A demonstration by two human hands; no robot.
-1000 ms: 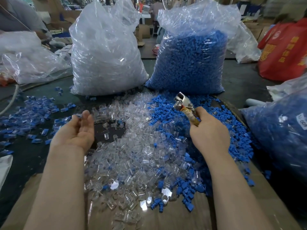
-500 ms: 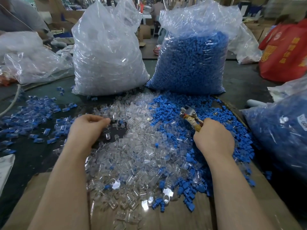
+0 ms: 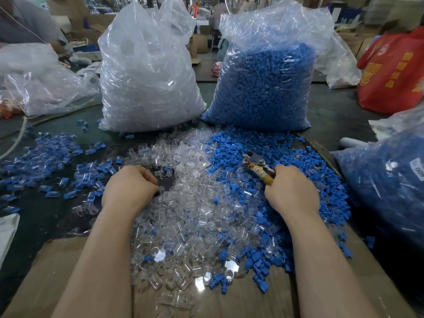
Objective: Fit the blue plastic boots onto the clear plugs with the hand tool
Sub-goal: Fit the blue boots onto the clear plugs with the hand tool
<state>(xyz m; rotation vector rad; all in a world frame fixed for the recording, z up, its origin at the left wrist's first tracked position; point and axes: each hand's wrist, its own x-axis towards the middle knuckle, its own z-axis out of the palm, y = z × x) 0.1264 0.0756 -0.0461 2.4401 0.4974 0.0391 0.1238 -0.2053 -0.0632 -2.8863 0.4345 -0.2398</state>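
The left hand has come down from an open, palm-up pose a second ago and now lies knuckles-up at the left edge of the pile of clear plugs, its fingers curled in at the fingertips. It seems to be pinching one plug near its fingertips, though the curled fingers hide whether anything is truly held. The right hand has dropped too: it grips the tape-wrapped handle of the hand tool, whose metal head was raised in the air and now points down-left into the loose blue boots on the bench. The head touches or nearly touches the boots (the angle leaves this unclear).

Judging from this, a new cycle is beginning: one hand fetches a plug while the tool goes for a boot. Neither part is yet lifted, and no boot shows on the tool.

Behind the piles stand a big bag of clear plugs and a bag of blue boots. To the left lie scattered pieces that look like plugs already fitted with blue, well apart from both hands.
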